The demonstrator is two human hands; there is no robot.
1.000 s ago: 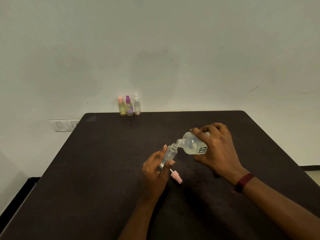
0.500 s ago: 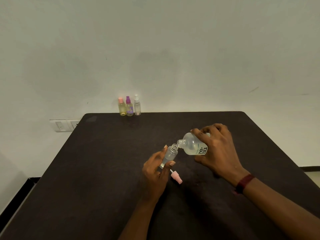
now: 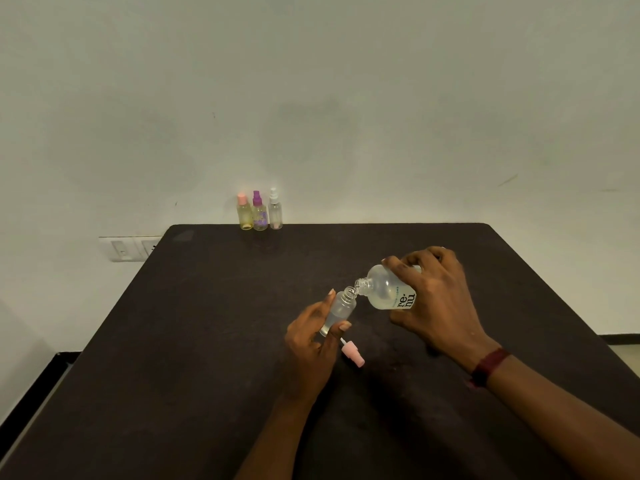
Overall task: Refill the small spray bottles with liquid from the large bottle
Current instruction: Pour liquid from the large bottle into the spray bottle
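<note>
Small clear plastic spray bottle (image 3: 341,308), its cap off, leans in your left hand (image 3: 310,344), which grasps it between thumb and fingers with the threaded neck pointing up toward your right hand (image 3: 436,299). Your right hand is wrapped round the large rounded clear bottle with dark lettering (image 3: 384,289), tipped on its side so that its open mouth meets the small bottle's neck. Pale liquid lies along the large bottle's lower side. You cannot tell whether the small bottle's base rests on the dark table (image 3: 173,341). A pink spray cap with a white stem (image 3: 353,354) lies on the table just beside your left fingertips, on the side toward your right wrist. Well beyond your left hand, at the table's far edge, three small spray bottles stand together: pink-capped yellow (image 3: 245,216), purple-capped (image 3: 259,216) and white-capped clear (image 3: 275,213).
</note>
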